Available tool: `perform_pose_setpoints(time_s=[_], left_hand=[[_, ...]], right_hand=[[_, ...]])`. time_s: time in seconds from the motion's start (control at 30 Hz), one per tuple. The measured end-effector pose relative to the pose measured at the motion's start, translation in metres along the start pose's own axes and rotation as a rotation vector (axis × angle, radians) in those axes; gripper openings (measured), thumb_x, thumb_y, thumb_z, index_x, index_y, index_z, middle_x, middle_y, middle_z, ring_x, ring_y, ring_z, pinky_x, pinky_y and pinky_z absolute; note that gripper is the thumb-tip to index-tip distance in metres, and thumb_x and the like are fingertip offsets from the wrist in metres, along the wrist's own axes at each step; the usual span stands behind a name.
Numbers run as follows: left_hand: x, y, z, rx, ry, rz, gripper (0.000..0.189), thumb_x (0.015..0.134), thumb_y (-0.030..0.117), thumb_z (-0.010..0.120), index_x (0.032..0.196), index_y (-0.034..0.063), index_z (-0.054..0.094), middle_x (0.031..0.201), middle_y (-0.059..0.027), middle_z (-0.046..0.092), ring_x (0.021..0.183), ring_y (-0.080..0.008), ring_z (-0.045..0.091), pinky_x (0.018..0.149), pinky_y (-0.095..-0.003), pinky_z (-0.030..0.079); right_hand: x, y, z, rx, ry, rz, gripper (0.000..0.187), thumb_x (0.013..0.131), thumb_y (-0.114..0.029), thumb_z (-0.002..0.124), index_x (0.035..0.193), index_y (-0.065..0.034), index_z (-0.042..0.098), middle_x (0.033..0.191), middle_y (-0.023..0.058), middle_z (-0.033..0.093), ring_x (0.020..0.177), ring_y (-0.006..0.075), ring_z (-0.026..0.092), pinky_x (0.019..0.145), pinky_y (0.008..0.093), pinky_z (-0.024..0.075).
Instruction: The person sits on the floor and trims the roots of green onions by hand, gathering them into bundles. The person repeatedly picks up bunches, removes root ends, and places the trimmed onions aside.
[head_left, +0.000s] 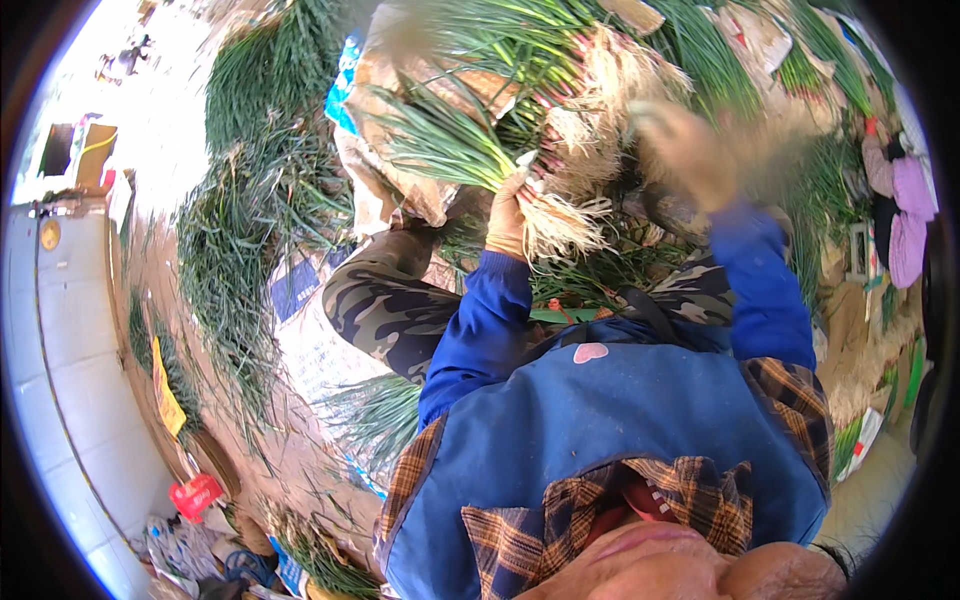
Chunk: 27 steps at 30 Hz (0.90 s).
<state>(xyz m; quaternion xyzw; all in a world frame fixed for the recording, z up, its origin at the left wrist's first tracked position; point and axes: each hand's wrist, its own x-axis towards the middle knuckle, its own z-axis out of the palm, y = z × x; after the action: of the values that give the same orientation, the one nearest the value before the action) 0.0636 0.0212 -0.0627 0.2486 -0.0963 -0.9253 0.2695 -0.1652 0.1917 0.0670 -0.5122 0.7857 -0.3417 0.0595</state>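
My left hand (508, 214) is closed around the base of a bunch of green onions (472, 161), with the pale roots hanging to the right of my fist and the green leaves pointing up and left. Motion blurs my right hand (679, 150), raised to the right of the bunch near a heap of rooted green onions (592, 90); whether it holds anything cannot be made out. The heap, with reddish stems and long straw-coloured roots, lies in front of me, partly on brown and white sacking (405, 184).
Piles of green leaves (232, 247) lie to the left, beside a printed white sack (330, 367). More onion bundles (705, 60) lie at the upper right. A person in pink and dark clothing (900, 202) is at the far right. White tiling (79, 360) runs along the left.
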Motion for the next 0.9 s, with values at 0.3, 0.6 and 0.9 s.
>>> perform_pose_setpoints(time_s=[0.3,0.6,0.9], left_hand=[[-0.011,0.026,0.006,-0.096,-0.024,0.07,0.013,0.088,0.012,0.062,0.096,0.0014,0.062,0.062,-0.0039,0.056,0.054,-0.0191,0.056,0.059,-0.0309,0.053],[-0.014,0.018,0.018,0.049,-0.017,0.072,0.008,0.086,0.008,0.065,0.089,0.0002,0.063,0.069,-0.0064,0.064,0.049,-0.0159,0.059,0.044,-0.0265,0.05],[-0.027,0.007,0.038,0.196,-0.061,0.108,0.01,0.084,0.002,0.06,0.091,-0.0054,0.064,0.073,-0.0112,0.065,0.051,-0.0196,0.06,0.05,-0.0309,0.054]], right_hand=[[0.124,-0.021,0.125,-0.497,-0.25,0.034,0.025,0.088,-0.024,0.057,0.105,-0.0061,0.059,0.1,0.0155,0.065,0.093,0.0344,0.065,0.078,0.0447,0.0522],[0.103,0.005,0.053,0.61,-0.252,0.536,0.041,0.092,-0.022,0.063,0.124,0.0014,0.058,0.102,0.0056,0.069,0.095,0.0193,0.066,0.089,0.0329,0.0523],[0.027,-0.049,0.08,0.109,-0.122,0.132,0.033,0.084,-0.029,0.069,0.106,-0.0051,0.067,0.094,0.0111,0.07,0.081,0.0212,0.066,0.074,0.0308,0.0515]])
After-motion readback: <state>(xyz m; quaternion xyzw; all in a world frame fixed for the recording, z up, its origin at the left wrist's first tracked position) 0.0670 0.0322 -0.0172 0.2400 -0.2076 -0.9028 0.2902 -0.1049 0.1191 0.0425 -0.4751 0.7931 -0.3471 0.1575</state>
